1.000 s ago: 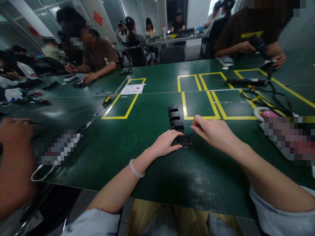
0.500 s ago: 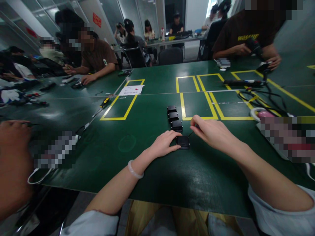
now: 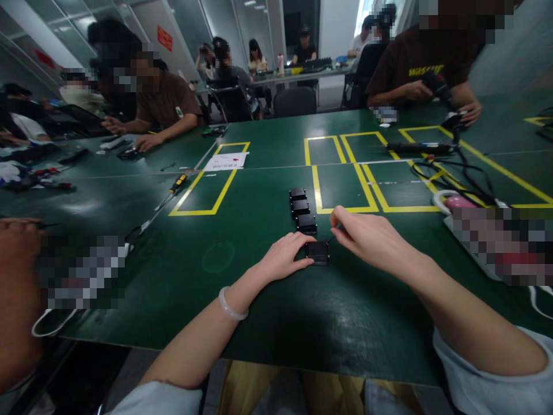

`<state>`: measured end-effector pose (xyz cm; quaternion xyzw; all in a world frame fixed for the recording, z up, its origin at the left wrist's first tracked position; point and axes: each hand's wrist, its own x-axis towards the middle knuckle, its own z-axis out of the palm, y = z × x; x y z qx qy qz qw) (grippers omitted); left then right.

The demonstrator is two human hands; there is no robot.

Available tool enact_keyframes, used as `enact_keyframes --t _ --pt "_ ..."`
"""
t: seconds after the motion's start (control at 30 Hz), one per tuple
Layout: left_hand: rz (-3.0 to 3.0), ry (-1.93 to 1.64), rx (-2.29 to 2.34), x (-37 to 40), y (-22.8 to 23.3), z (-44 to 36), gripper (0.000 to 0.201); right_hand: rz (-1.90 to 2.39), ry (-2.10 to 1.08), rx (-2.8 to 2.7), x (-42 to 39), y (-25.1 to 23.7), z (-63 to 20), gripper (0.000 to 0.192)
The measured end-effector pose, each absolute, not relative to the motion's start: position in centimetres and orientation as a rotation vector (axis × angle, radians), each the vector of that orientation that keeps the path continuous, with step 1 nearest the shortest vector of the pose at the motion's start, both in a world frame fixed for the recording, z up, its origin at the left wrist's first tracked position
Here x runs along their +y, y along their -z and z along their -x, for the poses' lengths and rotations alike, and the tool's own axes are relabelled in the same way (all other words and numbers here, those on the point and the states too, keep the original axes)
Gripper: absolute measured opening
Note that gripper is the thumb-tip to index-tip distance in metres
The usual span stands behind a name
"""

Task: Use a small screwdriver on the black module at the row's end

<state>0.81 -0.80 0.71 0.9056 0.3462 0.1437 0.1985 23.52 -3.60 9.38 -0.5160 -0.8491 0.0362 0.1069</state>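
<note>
My left hand [image 3: 283, 255] is closed on the left side of a small black square box [image 3: 317, 253], thumb at its near edge and fingers at its far edge. The box lies on the green table and shows small shiny points at its corners. My right hand [image 3: 358, 230] pinches a thin dark rod [image 3: 332, 238], which slants down to the box's far right corner. Most of the rod is hidden in my fingers. Just beyond, three similar black boxes [image 3: 301, 207] stand in a row leading away from me.
Yellow tape rectangles [image 3: 345, 208] mark the green table [image 3: 259, 311]. A yellow-black screwdriver [image 3: 178, 183] and a paper sheet [image 3: 227, 162] lie left. Blurred-out items sit either side, with cables [image 3: 458, 173] at right. A co-worker's arm [image 3: 19, 300] reaches in from the left; others sit opposite.
The whole view has shifted slightly. Both hands keep nearly the same pose at the black box, with the rod still at its far right corner.
</note>
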Motion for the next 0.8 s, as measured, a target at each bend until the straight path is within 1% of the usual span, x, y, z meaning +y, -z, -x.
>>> enact_keyframes --t 0.1,0.23,0.5,0.57,0.67,0.73,0.8 --pt "-2.536 -0.401 0.965 -0.79 -0.68 -0.84 0.038 1.52 -0.103 -2.49 -3.74 -9.41 -23.3 0.015" --pt "-2.531 -0.388 0.979 -0.82 -0.69 -0.87 0.038 1.609 -0.056 -2.487 -3.58 -9.21 -23.13 0.022" --pt "-2.532 -0.399 0.971 -0.78 -0.59 -0.82 0.038 1.529 -0.133 -2.498 -3.42 -9.24 -23.83 0.011" --pt "-2.535 -0.398 0.975 -0.77 -0.53 -0.81 0.039 1.562 -0.119 -2.479 -3.47 -9.29 -23.65 0.012" --pt "-2.536 -0.397 0.98 -0.77 -0.53 -0.82 0.039 1.61 -0.077 -2.467 -3.48 -9.26 -23.24 0.023" --pt "-2.537 -0.395 0.977 -0.79 -0.59 -0.82 0.039 1.631 -0.061 -2.485 -3.45 -9.23 -23.15 0.024" --pt "-2.536 -0.394 0.974 -0.8 -0.65 -0.81 0.039 1.632 -0.082 -2.484 -3.42 -9.21 -23.29 0.019"
